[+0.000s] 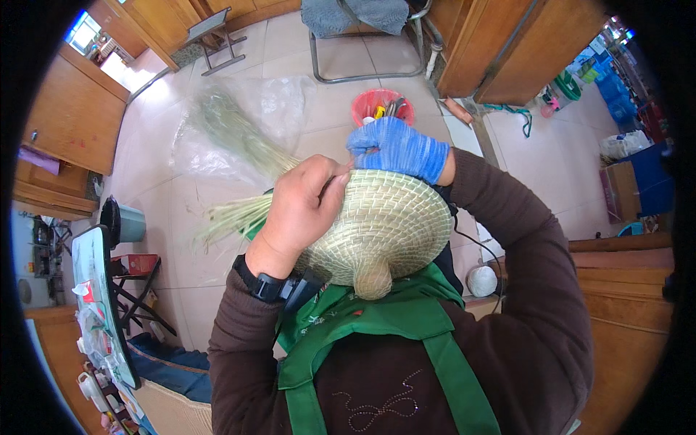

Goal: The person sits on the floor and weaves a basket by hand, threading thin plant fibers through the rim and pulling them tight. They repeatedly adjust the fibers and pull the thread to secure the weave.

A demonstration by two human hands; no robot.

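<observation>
A coiled, stitched straw piece, shaped like a wide cone with a rounded knob, rests on my lap against the green apron. My left hand, bare and with a black strap at the wrist, grips its far left rim, thumb on top. In a blue knitted glove, my right hand is closed at the far rim, its fingertips meeting those of my left. Whatever it pinches there is too small to make out. Loose straw ends stick out to the left below my left hand.
A bundle of long straw lies on a clear plastic sheet on the tiled floor. Just beyond my glove stands a red basket holding tools. A metal-framed chair, a grey bin and a white ball are around me.
</observation>
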